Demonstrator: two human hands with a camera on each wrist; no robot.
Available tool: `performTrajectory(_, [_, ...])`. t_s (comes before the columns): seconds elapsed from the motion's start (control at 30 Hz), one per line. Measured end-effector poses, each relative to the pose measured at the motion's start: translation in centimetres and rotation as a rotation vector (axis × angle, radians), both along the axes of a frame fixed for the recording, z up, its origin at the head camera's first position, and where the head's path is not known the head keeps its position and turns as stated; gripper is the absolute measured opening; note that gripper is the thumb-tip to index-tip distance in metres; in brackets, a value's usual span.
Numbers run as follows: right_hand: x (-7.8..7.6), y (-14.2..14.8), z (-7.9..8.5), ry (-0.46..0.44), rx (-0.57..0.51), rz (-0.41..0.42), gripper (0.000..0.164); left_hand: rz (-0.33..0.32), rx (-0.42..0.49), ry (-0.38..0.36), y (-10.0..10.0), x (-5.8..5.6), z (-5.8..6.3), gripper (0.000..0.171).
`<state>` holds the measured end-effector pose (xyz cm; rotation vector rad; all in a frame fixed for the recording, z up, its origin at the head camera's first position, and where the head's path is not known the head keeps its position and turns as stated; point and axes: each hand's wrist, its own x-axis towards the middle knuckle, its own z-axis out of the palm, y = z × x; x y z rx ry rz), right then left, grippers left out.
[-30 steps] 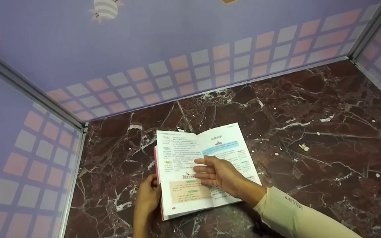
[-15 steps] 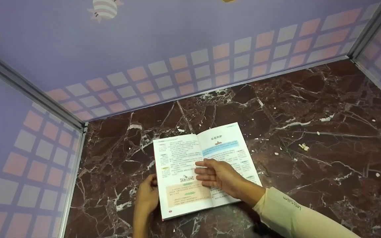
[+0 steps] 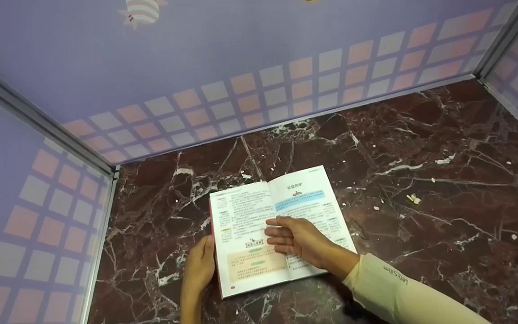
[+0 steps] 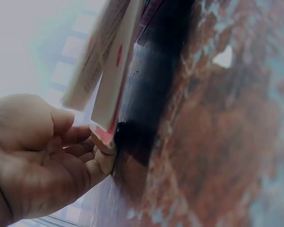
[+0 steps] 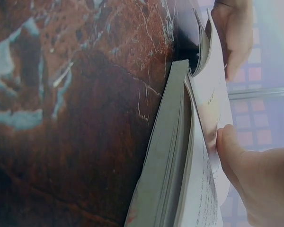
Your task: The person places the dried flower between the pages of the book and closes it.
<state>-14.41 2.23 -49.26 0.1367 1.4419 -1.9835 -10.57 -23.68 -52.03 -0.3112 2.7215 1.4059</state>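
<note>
An open book (image 3: 254,265) with printed text lies on the dark marbled surface, its red cover edge showing at the left. My left hand (image 3: 199,265) grips that left edge. In the left wrist view, the left hand's fingers (image 4: 102,158) curl under the cover's corner, and a page (image 4: 87,71) stands apart from the cover. My right hand (image 3: 301,238) rests across the middle of the spread, fingers straight and pointing left over the fold. The right wrist view shows the thick page block (image 5: 161,156) edge-on, with the right hand's fingertips at the page.
Dark red marbled surface (image 3: 421,216) with white veins surrounds the book. Small pale scraps lie on it, including a yellowish one (image 3: 413,199) to the right. Purple panels (image 3: 241,54) with pink and grey squares enclose the back and sides.
The book's left leaves, raised a second ago, have come down to the left and lie flatter. The left thumb has shifted slightly along the edge. The right hand has slid slightly down the page.
</note>
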Motion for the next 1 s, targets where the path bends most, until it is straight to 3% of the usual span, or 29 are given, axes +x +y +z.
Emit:
performTrajectory(0.53, [-0.07,-0.25,-0.27,-0.004,0.008,-0.009,0.051,-0.002,0.017,-0.006,0.10,-0.13,-0.30,0.036])
performTrajectory(1.0, [0.08,0.21,0.54,0.004,-0.021,-0.022,0.050,0.007,0.025,-0.008,0.34,-0.05,-0.20,0.037])
